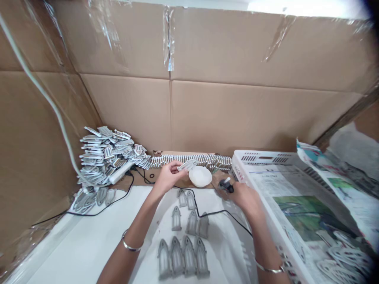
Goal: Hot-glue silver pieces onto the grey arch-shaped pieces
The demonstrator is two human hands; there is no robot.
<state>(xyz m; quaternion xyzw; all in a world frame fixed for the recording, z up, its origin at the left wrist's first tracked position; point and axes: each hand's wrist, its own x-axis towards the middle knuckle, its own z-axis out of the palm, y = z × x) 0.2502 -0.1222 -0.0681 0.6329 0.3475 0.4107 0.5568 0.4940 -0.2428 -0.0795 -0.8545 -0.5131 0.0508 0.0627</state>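
tool [226,185] in r hand [240,193] blurry; basket [274,225] cut off

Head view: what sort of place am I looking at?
Likely a makeshift workshop bench, judging by the cardboard wall behind it, the pile of similar small pieces at the left and the white basket lined with newspaper.

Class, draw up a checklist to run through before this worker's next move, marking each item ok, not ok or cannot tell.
1. Piece in hand: ok; the left hand holds a flat grey piece.
2. Tool in hand: ok; the right hand holds a dark tool with a pale tip.
3. Bowl nearby: ok; the white bowl sits between the hands.
4. Bowl's contents: cannot tell.
5. Cable away from the work: not ok; a black cable runs among the arched pieces.
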